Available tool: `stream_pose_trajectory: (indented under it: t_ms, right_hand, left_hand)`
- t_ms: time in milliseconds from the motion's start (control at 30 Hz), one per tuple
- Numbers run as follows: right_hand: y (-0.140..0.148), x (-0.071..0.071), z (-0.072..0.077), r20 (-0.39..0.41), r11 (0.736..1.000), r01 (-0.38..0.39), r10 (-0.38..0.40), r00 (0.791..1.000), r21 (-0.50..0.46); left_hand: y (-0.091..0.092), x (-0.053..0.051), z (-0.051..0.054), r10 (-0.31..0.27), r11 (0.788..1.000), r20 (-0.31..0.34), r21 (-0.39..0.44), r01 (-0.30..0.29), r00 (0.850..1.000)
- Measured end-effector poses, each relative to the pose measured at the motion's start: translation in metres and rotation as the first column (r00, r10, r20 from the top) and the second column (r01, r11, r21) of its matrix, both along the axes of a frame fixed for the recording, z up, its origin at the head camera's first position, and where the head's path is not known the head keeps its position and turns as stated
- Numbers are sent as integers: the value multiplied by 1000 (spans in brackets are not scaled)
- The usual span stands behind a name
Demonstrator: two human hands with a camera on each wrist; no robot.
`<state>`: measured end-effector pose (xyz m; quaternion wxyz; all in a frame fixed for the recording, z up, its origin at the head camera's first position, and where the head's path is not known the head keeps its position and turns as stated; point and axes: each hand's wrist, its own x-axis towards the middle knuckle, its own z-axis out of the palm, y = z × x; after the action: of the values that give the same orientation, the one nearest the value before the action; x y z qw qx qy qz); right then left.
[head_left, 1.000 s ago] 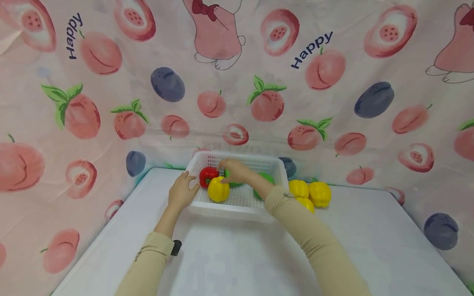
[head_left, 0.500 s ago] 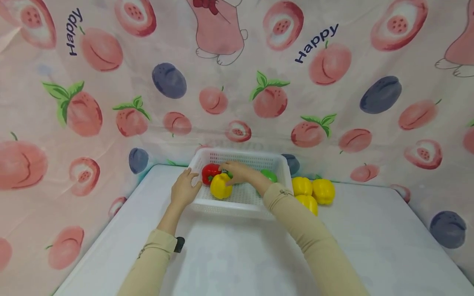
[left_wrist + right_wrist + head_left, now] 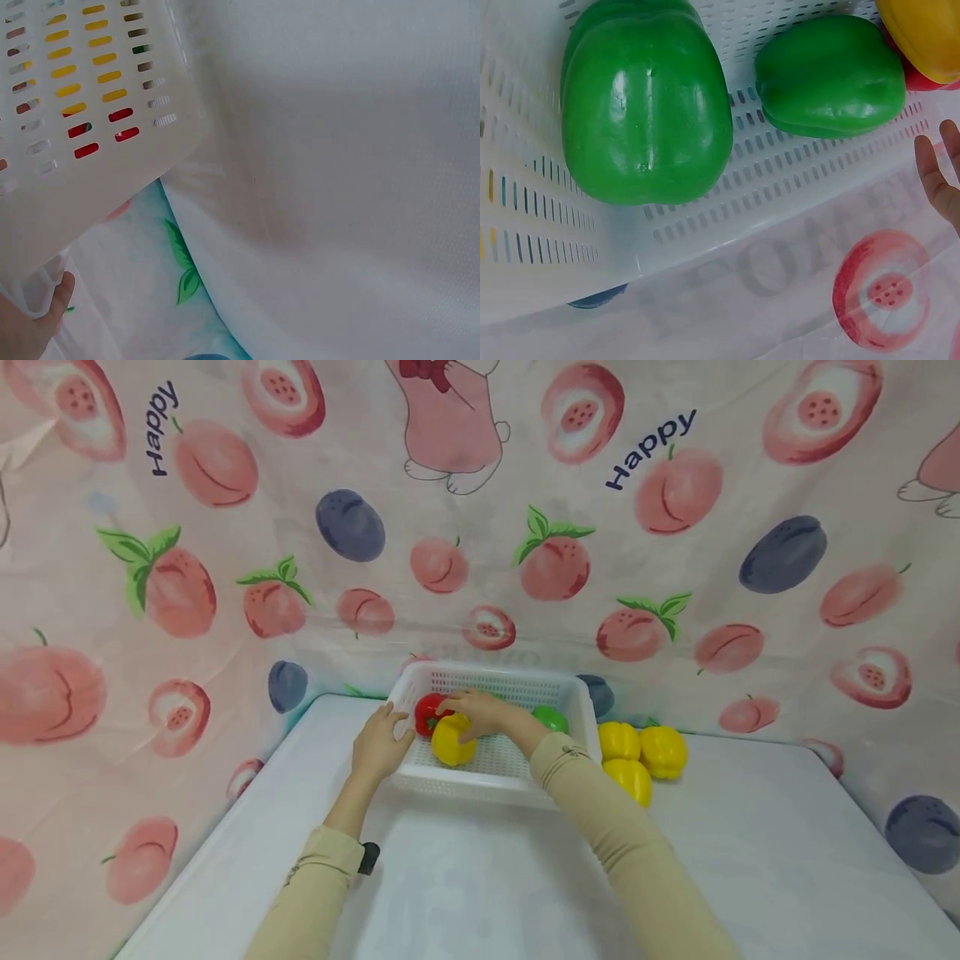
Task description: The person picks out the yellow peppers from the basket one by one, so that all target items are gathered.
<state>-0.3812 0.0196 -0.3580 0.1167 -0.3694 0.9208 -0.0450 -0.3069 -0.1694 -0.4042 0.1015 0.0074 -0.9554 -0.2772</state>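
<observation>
A white perforated plastic basket (image 3: 495, 787) holds toy-like bell peppers. My left hand (image 3: 378, 745) grips its left rim; in the left wrist view a fingertip (image 3: 64, 291) curls at the rim corner. Inside, a yellow bell pepper (image 3: 450, 745) lies in front of a red bell pepper (image 3: 427, 710). My right hand (image 3: 486, 712) is over the yellow pepper, thumb at its right side, fingers reaching past its top. In the right wrist view two fingers (image 3: 930, 166) look extended and apart from the pepper. Two green bell peppers (image 3: 646, 105) lie further right, one partly hidden by the right hand.
Outside the basket's right wall, three yellow bell peppers (image 3: 663, 753) sit together on the white table (image 3: 750, 843). A fruit-printed cloth (image 3: 465, 552) hangs behind and at the left of the table.
My right hand has come lower, closer to the yellow pepper, and more of the right green pepper's surroundings show. The head view has shifted slightly. My left hand stays at the basket's rim.
</observation>
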Motion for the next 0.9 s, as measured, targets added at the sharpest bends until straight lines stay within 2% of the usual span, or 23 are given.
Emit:
stream_pose_trajectory:
  t_ms: [200,467,700,900]
  right_hand:
    - [4,-7,-9,-2,998,-49,49,999,43]
    - [5,-12,-15,19,999,-29,28,999,29]
    - [3,-18,-28,14,999,-53,53,999,12]
    - [-1,-20,-27,12,998,-69,69,998,-15]
  left_hand:
    - [0,0,0,-1,1000,-7,-6,1,1000]
    - [-1,2,1,8,1000,-8,1,-8,1000]
    - [2,2,-2,11,1000,-4,18,-11,1000]
    - [1,1,0,26,1000,-19,2,-26,999]
